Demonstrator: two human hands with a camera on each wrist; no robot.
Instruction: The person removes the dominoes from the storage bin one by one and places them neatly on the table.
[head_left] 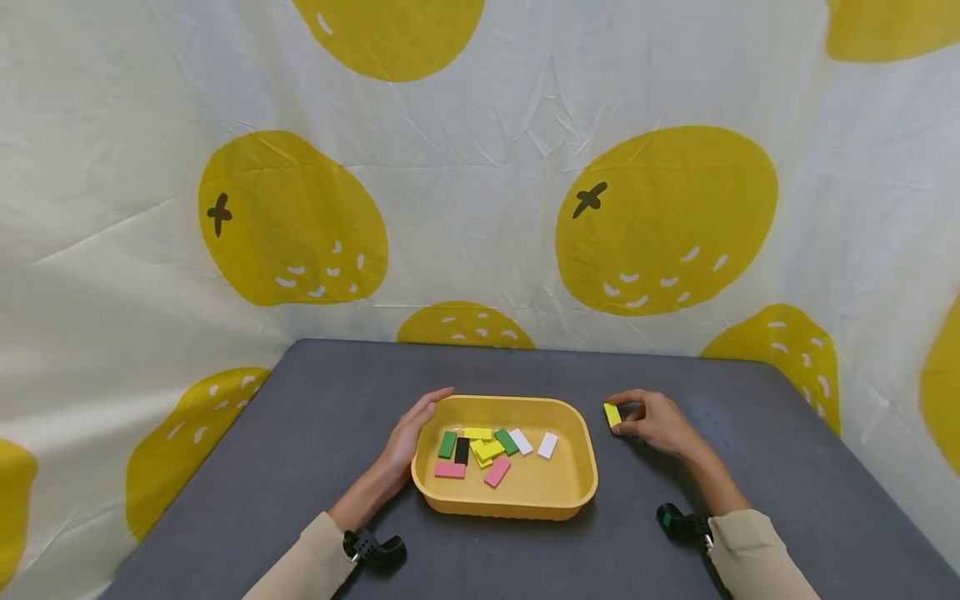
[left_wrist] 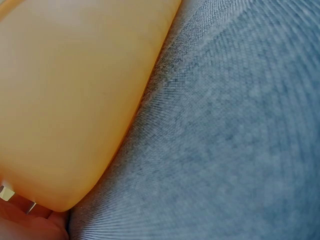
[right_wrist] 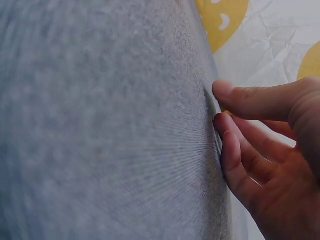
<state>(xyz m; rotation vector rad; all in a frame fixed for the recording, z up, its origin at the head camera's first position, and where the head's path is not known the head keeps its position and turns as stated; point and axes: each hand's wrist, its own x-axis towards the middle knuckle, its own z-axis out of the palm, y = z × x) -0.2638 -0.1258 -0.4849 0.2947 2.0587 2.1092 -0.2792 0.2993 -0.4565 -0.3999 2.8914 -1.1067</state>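
Observation:
My right hand (head_left: 657,423) pinches a small yellow rectangular block (head_left: 612,416) between thumb and fingers, just off the right side of a yellow plastic tub (head_left: 517,506). In the right wrist view, the fingers of that hand (right_wrist: 270,150) are bent toward the thumb and mostly hide the block. Against the tub's left wall rests my left hand (head_left: 405,437), its fingers extended along the far left corner. The left wrist view shows the tub's outer wall (left_wrist: 75,100) close up, with part of the hand at the lower left.
Inside the tub lie several similar blocks: green (head_left: 447,444), black (head_left: 462,451), yellow (head_left: 477,433), pink (head_left: 450,471) and white (head_left: 547,445), some touching or overlapping. Dark grey cloth covers the table (head_left: 525,558). A white curtain with yellow fruit prints (head_left: 480,250) hangs behind it.

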